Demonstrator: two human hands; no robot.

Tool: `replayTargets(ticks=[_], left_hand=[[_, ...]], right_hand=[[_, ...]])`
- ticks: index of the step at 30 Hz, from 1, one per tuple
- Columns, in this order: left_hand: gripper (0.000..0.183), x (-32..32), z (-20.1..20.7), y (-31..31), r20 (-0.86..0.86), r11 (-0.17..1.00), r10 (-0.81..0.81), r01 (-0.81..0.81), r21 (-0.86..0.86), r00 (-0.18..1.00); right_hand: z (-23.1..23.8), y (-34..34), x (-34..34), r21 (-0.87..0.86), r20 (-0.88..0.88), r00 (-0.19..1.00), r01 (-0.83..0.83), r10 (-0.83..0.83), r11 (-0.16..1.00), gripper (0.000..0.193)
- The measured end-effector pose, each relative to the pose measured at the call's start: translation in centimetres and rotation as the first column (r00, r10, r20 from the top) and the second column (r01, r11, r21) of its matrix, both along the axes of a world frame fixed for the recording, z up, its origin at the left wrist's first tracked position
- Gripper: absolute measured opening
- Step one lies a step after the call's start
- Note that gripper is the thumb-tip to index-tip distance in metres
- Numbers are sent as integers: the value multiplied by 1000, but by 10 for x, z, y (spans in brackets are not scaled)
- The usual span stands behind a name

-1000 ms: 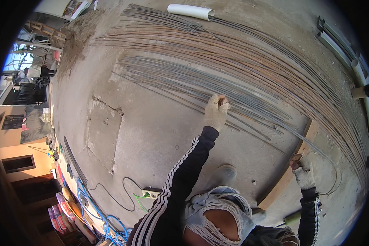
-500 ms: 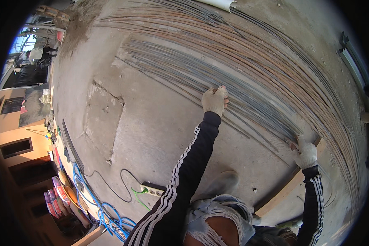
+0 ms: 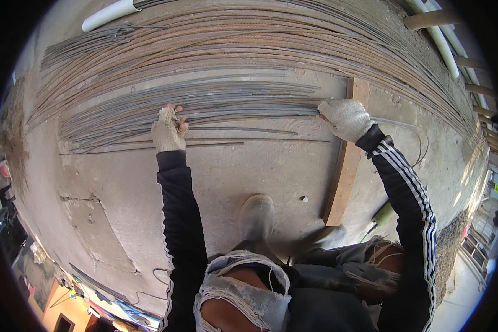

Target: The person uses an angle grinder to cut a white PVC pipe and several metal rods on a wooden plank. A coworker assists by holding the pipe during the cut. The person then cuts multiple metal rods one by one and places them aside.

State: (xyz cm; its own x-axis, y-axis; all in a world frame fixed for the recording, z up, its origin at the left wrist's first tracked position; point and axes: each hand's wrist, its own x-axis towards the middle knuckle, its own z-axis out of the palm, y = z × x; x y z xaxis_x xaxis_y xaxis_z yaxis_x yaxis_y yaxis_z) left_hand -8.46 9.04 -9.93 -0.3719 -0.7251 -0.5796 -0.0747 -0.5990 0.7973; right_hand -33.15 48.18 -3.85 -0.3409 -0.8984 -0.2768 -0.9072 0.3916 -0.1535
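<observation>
A bundle of grey steel rods (image 3: 221, 99) lies across the concrete floor in front of me. My left hand (image 3: 170, 130), in a whitish knit glove with bare fingertips, is closed around some rods toward the bundle's left part. At the right end of the rods, my right hand (image 3: 346, 119), gloved alike, has its fingers curled round the rod ends. That hand is beside the upper part of a wooden board (image 3: 344, 177). How many rods each hand holds is hidden. A few thin rods lie apart on the near side of the bundle.
Long rusty ribbed rebars (image 3: 232, 41) lie beyond the grey rods. A white pipe (image 3: 110, 15) rests at the far left. Near my knees lies a green tool (image 3: 383, 214), partly hidden by my right arm. My boot (image 3: 257, 216) stands on the floor.
The view has turned to the right, so the rods now run nearly level across it. Both hands are still at the grey rods, the right one at their end.
</observation>
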Motion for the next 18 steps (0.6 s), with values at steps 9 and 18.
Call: replayTargets(ticks=[9, 18], left_hand=[[33, -8, -1, 58, -148, 985, -87, 107, 132, 985], [24, -22, -7, 104, -297, 984, -10, 63, 168, 955]], right_hand=[[11, 83, -2, 182, -21, 995, 96, -93, 979, 21], [-8, 130, 6, -120, -64, 963, 253, -262, 960, 27]])
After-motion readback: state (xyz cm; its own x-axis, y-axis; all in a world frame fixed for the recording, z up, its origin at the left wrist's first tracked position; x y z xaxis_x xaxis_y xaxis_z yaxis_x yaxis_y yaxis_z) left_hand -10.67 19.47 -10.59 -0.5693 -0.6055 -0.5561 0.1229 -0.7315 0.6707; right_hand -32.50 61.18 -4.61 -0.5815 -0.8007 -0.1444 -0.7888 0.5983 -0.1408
